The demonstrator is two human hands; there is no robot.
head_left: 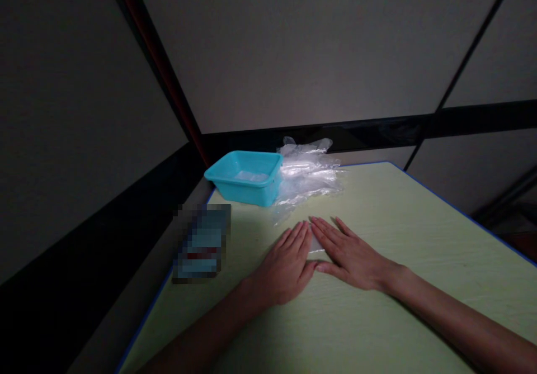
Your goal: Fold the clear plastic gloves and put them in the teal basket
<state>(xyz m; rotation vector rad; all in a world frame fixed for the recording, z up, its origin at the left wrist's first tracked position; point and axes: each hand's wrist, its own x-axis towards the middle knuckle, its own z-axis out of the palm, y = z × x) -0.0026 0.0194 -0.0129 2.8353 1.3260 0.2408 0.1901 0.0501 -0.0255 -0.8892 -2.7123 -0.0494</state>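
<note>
Film (316, 244) between left grip (289, 262) and right grip (348, 254).
Both lie flat, unclenched, on the surface (419, 217); beyond them, crumpled plastic (308, 170) beside a turquoise basin (245, 191); left of the left grip, a pixelated item (205, 237), any lettering unreadable.

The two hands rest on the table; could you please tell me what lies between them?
In the head view, a piece of translucent plastic lies between the left hand and the right hand, partly hidden by them.
</note>
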